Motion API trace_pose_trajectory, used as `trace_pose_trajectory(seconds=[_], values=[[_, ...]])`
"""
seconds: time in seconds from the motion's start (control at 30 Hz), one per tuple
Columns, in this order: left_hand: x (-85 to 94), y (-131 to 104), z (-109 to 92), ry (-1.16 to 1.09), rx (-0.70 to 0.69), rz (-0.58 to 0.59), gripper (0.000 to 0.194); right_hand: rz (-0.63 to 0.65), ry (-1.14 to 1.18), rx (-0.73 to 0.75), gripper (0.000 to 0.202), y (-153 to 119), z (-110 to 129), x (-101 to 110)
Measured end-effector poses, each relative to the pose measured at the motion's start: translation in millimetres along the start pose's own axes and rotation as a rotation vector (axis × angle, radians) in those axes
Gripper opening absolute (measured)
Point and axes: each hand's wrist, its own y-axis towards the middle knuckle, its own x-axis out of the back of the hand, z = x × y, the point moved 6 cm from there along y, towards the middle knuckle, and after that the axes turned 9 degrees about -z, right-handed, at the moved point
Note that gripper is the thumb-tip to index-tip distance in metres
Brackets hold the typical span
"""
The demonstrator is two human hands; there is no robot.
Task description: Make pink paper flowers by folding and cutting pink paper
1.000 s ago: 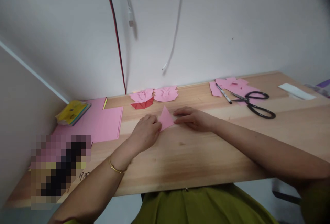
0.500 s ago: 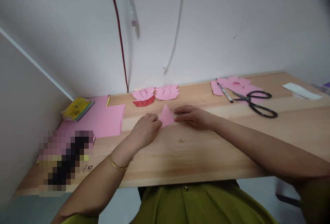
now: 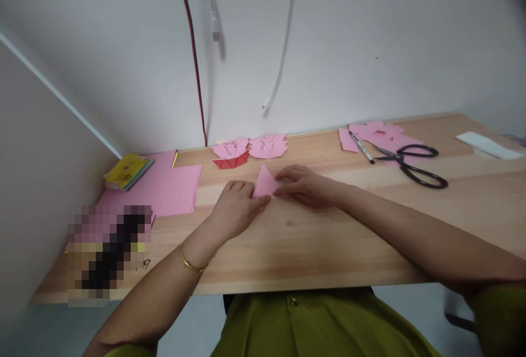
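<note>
As the left hand point(image 3: 235, 209) grips the pink triangle point(image 3: 265, 183), the right hand point(image 3: 308, 187), loosely parted, touches it

Dim, cool, fairly even light covers the plain grey-white wall point(image 3: 337, 45), duller toward the left. The dangling white cable with a USB plug point(image 3: 215, 26) and the thin black-and-red cable point(image 3: 194, 45) throw soft-edged shadows to their right, so light reaches them from the left. A faint shadow lies on the pale wooden worktop point(image 3: 329, 258) beneath the bare right hand point(image 3: 306, 186). Fine detail is soft, creases in the small pink paper triangle point(image 3: 264, 180) included. Wide-angle distortion stretches the borders; darkness clouds the top right corner, and coarse pixel squares mask the lower left.
</note>
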Motion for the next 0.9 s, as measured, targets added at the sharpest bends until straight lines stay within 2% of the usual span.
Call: trace_pose_trajectory(seconds=[0.5,0.9], values=[[-4.3,2.5,5.4,-0.073,0.043,0.028,0.035,0.053,-0.010,-0.022,0.037,-5.4,-8.8,-3.1],[-3.4,0.2,5.8,0.005,0.079,0.066,0.043,0.038,0.001,-0.003,0.037,-4.3,-8.3,-2.7]])
